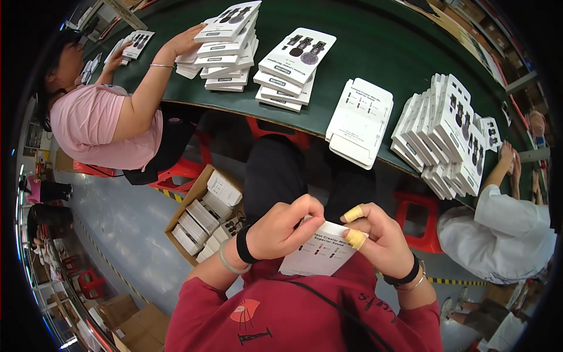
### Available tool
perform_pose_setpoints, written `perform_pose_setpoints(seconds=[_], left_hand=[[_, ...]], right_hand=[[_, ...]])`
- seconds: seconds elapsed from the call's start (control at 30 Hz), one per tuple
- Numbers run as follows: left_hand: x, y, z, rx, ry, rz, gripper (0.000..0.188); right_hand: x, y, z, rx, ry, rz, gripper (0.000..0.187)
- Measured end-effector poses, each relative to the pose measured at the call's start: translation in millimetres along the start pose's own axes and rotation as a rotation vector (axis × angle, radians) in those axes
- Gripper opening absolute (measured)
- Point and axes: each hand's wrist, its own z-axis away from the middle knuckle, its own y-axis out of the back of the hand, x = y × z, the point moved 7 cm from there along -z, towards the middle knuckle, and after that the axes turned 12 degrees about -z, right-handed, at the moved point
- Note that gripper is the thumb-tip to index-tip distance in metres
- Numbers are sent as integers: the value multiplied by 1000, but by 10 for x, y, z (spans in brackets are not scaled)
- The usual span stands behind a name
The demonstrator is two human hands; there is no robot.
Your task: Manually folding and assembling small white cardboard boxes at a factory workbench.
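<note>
A white printed carton [316, 258] is held upright against my lap, its panel of small pictures facing up. My left hand [287, 229] curls at its upper left edge, fingertips pinched together there. My right hand [381, 237], with yellow tape wrapped on the thumb and a finger, grips its upper right corner. On the green table ahead lies a stack of flat, unfolded-looking white cartons [360, 120]. Part of the held carton's top edge is hidden behind my fingers.
Stacks of white boxes stand on the green table [328, 120]: one ahead [293, 70], one left [229, 50], one right [440, 129]. A co-worker in pink [99, 126] touches the left stack; another in pale clothing [498, 229] sits right. An open cardboard box [205, 217] holds cartons on my left.
</note>
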Motion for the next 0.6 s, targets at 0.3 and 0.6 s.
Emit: perform_pose_setpoints(seconds=[0.3,0.6], left_hand=[[-194,5,207,262,-69,160,20],[190,849,64,932,-374,124,32]], right_hand=[[-142,-159,-10,-260,250,189,28],[-1118,3,-385,-70,381,565,38]])
